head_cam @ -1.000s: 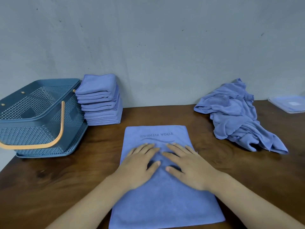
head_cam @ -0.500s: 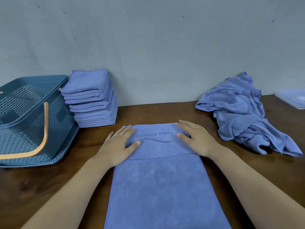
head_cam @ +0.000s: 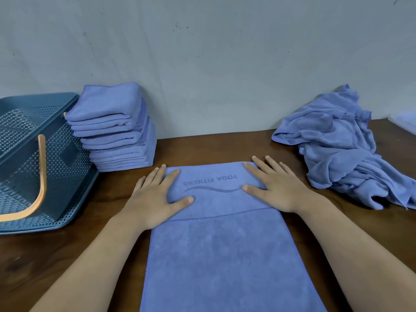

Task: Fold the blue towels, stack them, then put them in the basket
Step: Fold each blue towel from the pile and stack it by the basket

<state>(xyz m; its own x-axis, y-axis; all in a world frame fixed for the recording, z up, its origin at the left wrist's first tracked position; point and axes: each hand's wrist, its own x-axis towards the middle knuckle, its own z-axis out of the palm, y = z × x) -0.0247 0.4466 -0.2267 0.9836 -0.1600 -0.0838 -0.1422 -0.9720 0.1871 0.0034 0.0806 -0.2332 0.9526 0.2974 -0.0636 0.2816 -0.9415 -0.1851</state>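
**Out at the far corners now**

Left hand (head_cam: 155, 199) and right hand (head_cam: 279, 190) slid from the middle of the towel (head_cam: 220, 255) out to its far corners. Both lie flat, fingers straight and spread, gripping nothing. Towel's flat on the table (head_cam: 56, 262), long axis running from me to the wall, far edge right at the fingertips, both hands equally near. Guessing that edge gets pulled back toward me next.

The towel (head_cam: 225, 255) is matt, napped cloth on a polished wooden desk (head_cam: 56, 255), the perforated basket (head_cam: 63, 176) looks plastic, and the wall (head_cam: 202, 64) seems matt plaster.
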